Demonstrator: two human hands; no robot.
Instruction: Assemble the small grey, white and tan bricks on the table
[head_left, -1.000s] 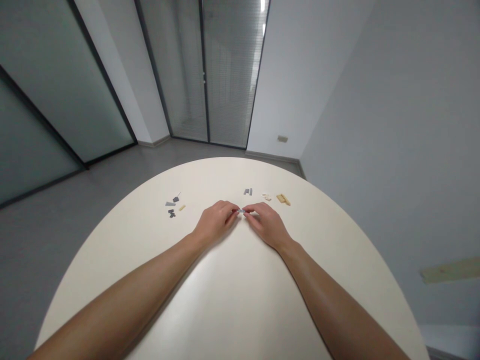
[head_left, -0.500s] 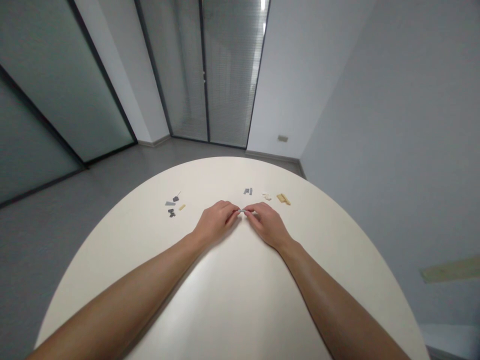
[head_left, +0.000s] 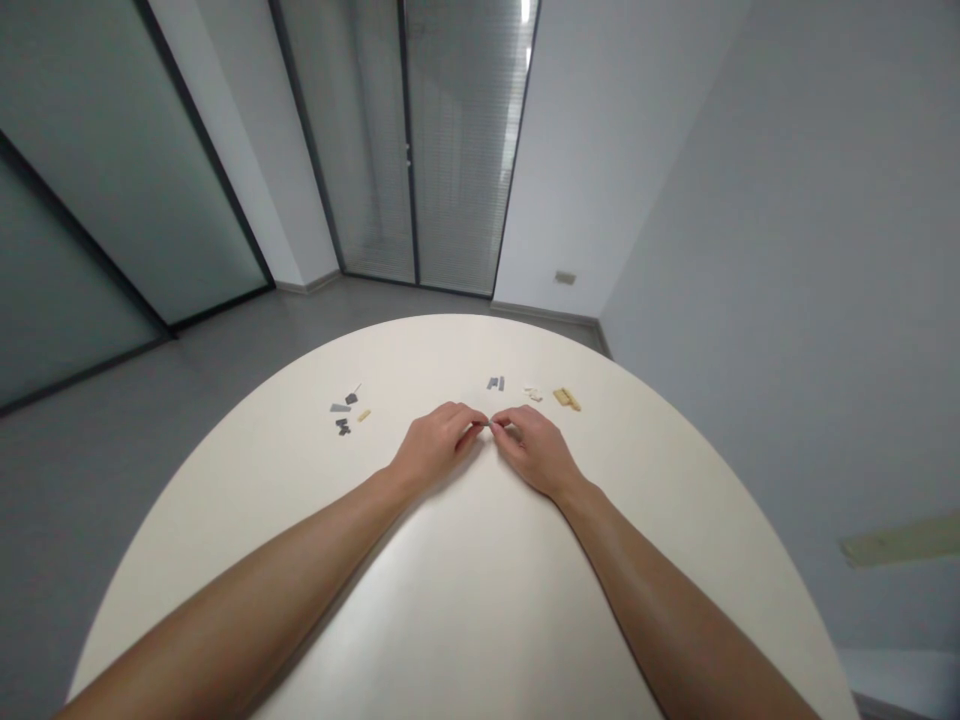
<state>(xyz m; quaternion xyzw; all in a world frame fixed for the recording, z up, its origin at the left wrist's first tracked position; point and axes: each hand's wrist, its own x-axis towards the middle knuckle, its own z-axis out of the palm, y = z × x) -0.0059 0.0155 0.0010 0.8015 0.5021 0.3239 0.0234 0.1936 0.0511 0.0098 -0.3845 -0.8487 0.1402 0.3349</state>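
My left hand (head_left: 437,447) and right hand (head_left: 535,455) pinched nearly shut, fingertips touching; I could not tell what they held.

Office or meeting room, by the look of it. Dark-framed glass partitions (head_left: 90,170) at upper left, venetian-blinded glass doors (head_left: 465,140) at top centre, plain white walls (head_left: 750,250), a low wall socket plate (head_left: 565,278), grey flooring (head_left: 247,370), a round cream table (head_left: 480,640).

Tabletop (head_left: 480,600) smooth, glossy laminate; small building bricks (head_left: 343,427) matt plastic
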